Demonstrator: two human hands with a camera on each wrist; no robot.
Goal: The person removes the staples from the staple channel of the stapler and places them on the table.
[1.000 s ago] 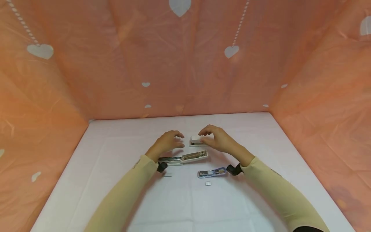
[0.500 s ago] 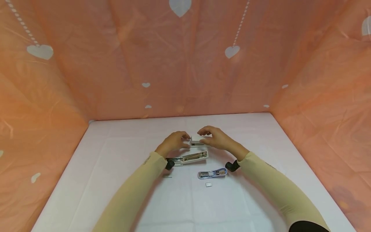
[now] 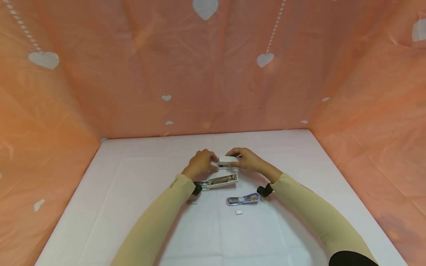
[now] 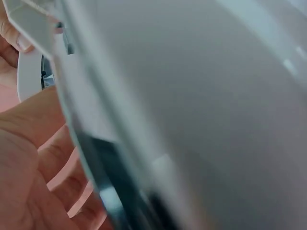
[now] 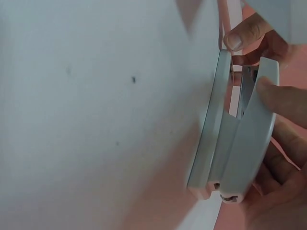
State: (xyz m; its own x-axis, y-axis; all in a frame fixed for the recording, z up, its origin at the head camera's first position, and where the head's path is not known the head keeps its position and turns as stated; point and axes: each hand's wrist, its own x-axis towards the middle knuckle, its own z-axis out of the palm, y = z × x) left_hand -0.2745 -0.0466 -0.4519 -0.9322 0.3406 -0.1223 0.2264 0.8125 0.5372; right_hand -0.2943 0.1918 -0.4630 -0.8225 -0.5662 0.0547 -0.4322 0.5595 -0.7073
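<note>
Fingers [image 5: 242, 36] of both your hands close on the small white stapler [image 3: 227, 161] from its two ends, your left hand [image 3: 200, 163] at one end and your right hand [image 3: 247, 161] at the other (the right wrist view shows a thumb pressed on its top arm). It sits at the middle of the white bench [image 3: 133, 207], its base on the surface. Just nearer you lies a long stapler opened flat [image 3: 217, 181], then a blue stapler [image 3: 243, 199], with a small staple block [image 3: 238, 211] beside it. Orange heart-printed cloth [image 3: 100, 74] walls the bench.
</note>
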